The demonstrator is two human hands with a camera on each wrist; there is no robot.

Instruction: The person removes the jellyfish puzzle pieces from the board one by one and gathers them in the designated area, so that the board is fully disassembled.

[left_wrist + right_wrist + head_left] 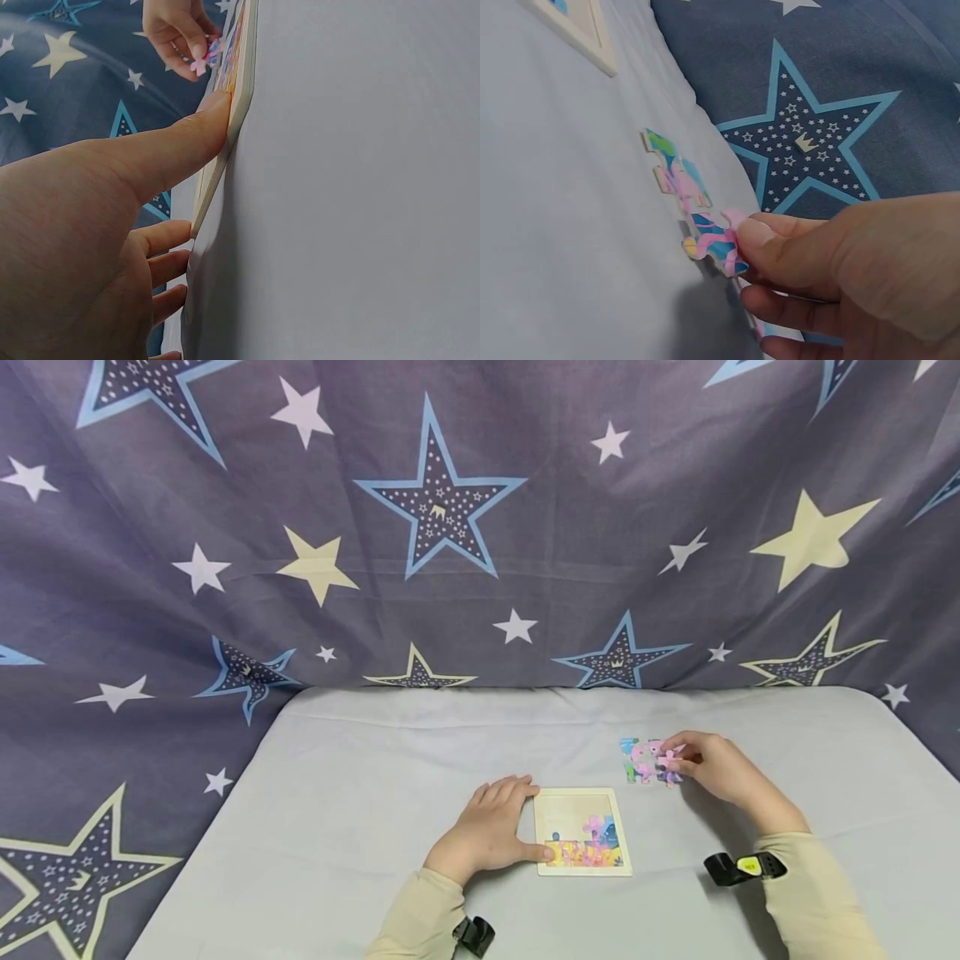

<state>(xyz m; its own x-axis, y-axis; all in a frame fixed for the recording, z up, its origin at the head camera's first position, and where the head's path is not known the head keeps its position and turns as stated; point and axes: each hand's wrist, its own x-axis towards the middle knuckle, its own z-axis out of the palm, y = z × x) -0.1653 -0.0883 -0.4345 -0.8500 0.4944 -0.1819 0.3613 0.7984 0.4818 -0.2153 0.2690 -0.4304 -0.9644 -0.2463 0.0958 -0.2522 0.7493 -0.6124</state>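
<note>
Down the left side of a cream puzzle tray (567,814) lies my left hand (489,828), its thumb on the lower left rim and its fingertips at the upper left corner. Joined puzzle pieces (581,854) in yellow, pink and blue fill the tray's bottom and part of its right side. Between thumb and fingers, my right hand (705,766) pinches a jigsaw piece (716,244) with blue, pink and yellow print. It is held close over other loose pieces (679,176), to the tray's upper right. My right fingers partly hide these.
A pale grey cloth (360,827) covers the table. Behind it hangs a dark curtain (480,527) printed with stars. Each wrist carries a black strapped device; the right one (742,867) has a yellow patch.
</note>
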